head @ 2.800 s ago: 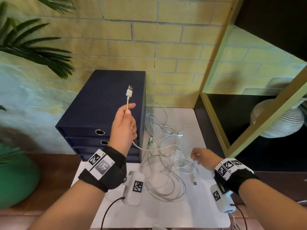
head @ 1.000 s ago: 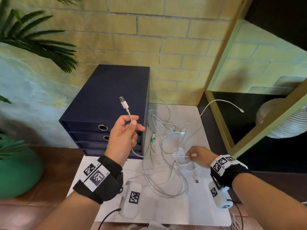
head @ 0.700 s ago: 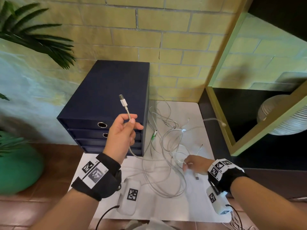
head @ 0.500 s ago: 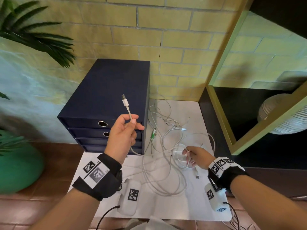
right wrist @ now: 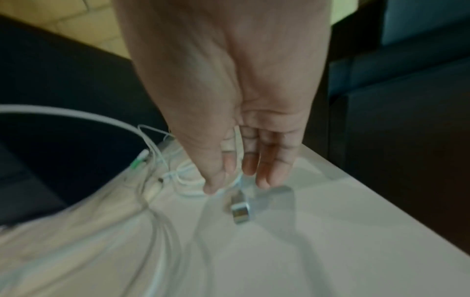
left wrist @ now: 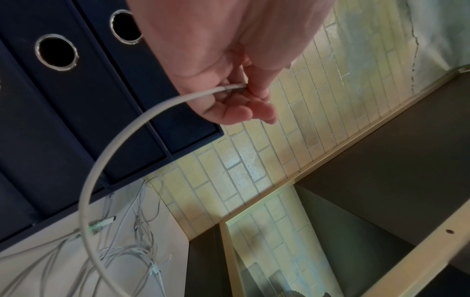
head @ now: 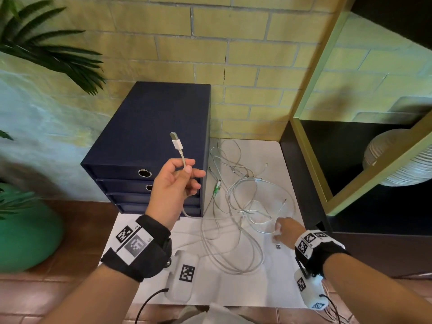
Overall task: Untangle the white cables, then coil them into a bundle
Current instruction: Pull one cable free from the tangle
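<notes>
Several thin white cables (head: 236,206) lie tangled on the white table (head: 233,291). One of them ends in a green-tipped plug (head: 216,189). My left hand (head: 187,168) is raised in front of the drawer box and pinches one thicker white cable just below its USB plug (head: 176,142). In the left wrist view that cable (left wrist: 106,152) curves from my left hand (left wrist: 241,88) down to the tangle. My right hand (head: 277,231) is low at the tangle's right edge. The right wrist view, which is blurred, shows my right hand (right wrist: 236,186) with straight fingers pointing down over a metal USB plug (right wrist: 240,209).
A dark blue drawer box (head: 149,136) stands on the table's left, against the brick wall. A gold-framed black shelf (head: 311,164) with a ribbed white vase (head: 397,157) borders the right side. A green pot (head: 23,230) and palm leaves are at the left.
My right hand let go of the loop in the tangle and moved down and right toward the plug near the front. A thin cable end that flew toward the shelf has dropped back. My left hand still holds its cable.
</notes>
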Tool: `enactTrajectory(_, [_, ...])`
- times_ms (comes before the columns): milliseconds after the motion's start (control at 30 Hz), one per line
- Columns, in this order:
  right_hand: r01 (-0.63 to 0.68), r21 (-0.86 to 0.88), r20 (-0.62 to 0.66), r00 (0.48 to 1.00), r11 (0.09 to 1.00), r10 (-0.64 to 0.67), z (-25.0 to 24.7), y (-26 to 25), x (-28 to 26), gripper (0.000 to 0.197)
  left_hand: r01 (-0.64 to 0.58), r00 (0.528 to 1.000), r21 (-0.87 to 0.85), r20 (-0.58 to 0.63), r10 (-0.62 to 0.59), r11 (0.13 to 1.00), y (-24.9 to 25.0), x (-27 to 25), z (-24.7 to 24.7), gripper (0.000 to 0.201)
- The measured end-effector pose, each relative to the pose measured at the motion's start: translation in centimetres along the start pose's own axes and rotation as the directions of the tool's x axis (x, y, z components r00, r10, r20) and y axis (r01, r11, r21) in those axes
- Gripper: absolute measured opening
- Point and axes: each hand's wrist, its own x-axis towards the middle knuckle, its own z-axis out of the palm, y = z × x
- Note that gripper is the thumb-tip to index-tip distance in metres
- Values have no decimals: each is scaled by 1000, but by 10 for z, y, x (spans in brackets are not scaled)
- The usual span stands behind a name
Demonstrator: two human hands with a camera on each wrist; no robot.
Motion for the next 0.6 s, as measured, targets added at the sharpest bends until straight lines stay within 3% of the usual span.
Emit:
enactTrajectory(133, [-78, 103, -34, 996, 992, 82, 27, 11, -2, 53, 7, 1000, -2, 6, -7, 1000, -3, -2, 1, 14])
enactTrajectory(267, [-100, 54, -76, 992, 994, 104, 35, 18, -2, 41, 13, 1000, 23, 1, -13, 1000, -6, -4, 0, 14])
enactTrajectory(400, [-104, 141, -127, 984, 985, 122, 30, 22, 3, 29, 21, 1000, 39, 1, -21, 999, -9, -5, -1, 15])
enactTrajectory(500, [-21, 293, -304, 946, 956, 114, 11, 16, -1, 8, 26, 1000, 38, -3, -26, 999, -9, -5, -2, 15])
enactTrajectory(600, [170, 416, -508, 858, 893, 73, -20, 2, -11, 9, 18, 1000, 45, -7, -17, 999, -10, -4, 0, 15])
